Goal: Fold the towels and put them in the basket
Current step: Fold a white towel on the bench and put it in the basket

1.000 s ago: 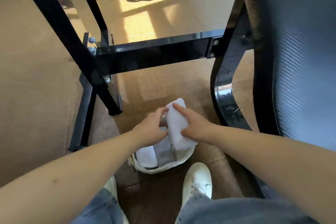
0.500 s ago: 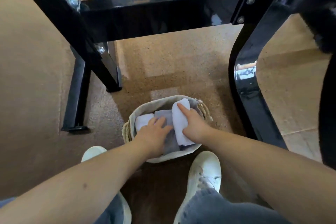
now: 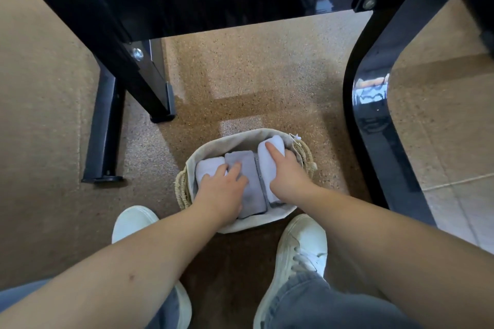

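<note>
The speckled brown floor (image 3: 267, 67) fills most of the view, hard and matt, crossed in the upper half by a glossy black metal frame (image 3: 227, 0) with bolted joints. At lower centre stands the basket (image 3: 235, 139): round, woven from pale straw-like fibre, with a cream cloth liner turned over the rim. One second earlier the white towel (image 3: 278, 141) was held above the basket. It now sits inside against the right wall, beside a grey towel (image 3: 240, 160) and a second white towel (image 3: 209, 167) at the left. Placement of this towel therefore appears nearly complete, with only release remaining. All three are soft fabric, folded into narrow oblong bundles packed side by side. The right hand (image 3: 287, 179) grips the newly seated towel, index finger laid along its top. The left hand (image 3: 222, 192) presses nearly straight fingers onto the grey towel and grasps nothing.
</note>
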The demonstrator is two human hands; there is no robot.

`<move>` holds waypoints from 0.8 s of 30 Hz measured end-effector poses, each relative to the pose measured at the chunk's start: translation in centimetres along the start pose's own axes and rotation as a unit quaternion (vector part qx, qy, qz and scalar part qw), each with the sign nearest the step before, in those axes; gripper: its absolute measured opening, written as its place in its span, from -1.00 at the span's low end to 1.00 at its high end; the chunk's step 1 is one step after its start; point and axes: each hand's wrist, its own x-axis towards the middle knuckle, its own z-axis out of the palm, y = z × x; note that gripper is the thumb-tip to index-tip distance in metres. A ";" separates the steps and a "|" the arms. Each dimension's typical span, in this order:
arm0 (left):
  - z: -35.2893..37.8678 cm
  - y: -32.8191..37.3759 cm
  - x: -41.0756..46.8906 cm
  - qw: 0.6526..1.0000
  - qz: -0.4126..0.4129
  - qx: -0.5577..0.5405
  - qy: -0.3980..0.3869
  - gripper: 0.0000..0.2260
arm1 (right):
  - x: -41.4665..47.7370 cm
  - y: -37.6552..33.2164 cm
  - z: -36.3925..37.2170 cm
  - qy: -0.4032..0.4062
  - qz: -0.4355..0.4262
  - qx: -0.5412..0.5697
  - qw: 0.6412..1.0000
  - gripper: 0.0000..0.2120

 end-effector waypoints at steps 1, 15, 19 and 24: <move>0.2 -0.1 -0.1 1.000 0.001 -0.003 0.002 -0.54 | -0.1 -0.1 0.1 -0.008 0.000 0.004 1.000 -0.15; 1.3 -0.5 -0.5 0.999 0.000 -0.032 0.022 -0.56 | -0.9 -1.5 -0.3 0.011 -0.025 -0.236 0.971 -0.24; 1.6 -0.6 -0.5 0.999 0.000 -0.032 0.026 -0.54 | -1.6 -1.8 1.1 0.107 -0.083 -0.313 0.940 -0.47; 1.7 -0.3 -0.6 0.999 -0.005 -0.037 0.024 -0.55 | -0.6 -1.1 1.1 -0.017 0.054 -0.060 0.997 -0.24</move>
